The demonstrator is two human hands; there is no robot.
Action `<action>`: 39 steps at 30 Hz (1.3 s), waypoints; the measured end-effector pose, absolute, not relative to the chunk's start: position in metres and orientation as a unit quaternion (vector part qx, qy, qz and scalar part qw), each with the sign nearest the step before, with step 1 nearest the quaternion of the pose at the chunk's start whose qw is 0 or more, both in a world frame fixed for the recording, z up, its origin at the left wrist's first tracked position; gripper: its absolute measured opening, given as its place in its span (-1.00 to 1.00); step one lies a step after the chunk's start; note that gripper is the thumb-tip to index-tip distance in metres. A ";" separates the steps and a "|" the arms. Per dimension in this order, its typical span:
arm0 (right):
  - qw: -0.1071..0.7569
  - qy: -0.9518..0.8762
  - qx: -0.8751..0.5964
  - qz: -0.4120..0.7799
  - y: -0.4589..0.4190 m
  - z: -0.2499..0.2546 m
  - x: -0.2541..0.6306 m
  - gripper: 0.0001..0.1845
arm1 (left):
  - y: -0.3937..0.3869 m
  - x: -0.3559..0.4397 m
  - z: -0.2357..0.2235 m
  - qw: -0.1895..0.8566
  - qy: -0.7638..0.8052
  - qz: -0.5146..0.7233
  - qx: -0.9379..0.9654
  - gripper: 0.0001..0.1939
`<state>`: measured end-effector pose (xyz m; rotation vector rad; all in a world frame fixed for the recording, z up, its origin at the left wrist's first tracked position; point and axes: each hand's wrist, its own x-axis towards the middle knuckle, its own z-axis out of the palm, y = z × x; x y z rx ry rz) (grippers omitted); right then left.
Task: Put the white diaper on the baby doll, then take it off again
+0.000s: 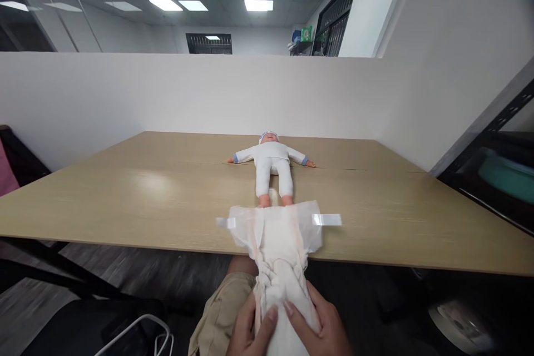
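Observation:
An unfolded white diaper (283, 233) stretches from the table's front edge down over my lap. Its far end rests on the tabletop with a fastening tab spread out to each side. My left hand (254, 328) grips the near part along its left side, thumb on top. On the opposite side my right hand (321, 325) holds it the same way, fingers underneath. Beyond the diaper a baby doll (273, 158) in white clothes and a cap lies on its back, arms stretched out and feet toward me. The diaper's far edge is close to the doll's feet.
The wooden table (146, 200) reaches back to a low white partition (208, 94). A black shelf rack (492, 161) stands at the right. Below left are a dark chair (92, 328) and a white metal loop (146, 320).

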<state>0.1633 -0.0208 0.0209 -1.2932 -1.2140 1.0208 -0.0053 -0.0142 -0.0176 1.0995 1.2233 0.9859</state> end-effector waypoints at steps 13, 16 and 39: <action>0.505 -0.576 -0.623 0.157 -0.028 -0.015 0.199 -0.55 | -0.013 0.000 -0.056 0.605 0.514 0.418 0.441 -0.06; 0.506 -0.611 -0.606 0.056 -0.015 -0.001 0.203 -0.56 | -0.014 -0.001 -0.057 0.601 0.515 0.413 0.450 -0.05; 0.218 -0.821 -0.521 0.085 0.105 0.030 0.193 -0.24 | 0.197 -0.053 0.103 0.153 0.403 0.319 0.844 -0.75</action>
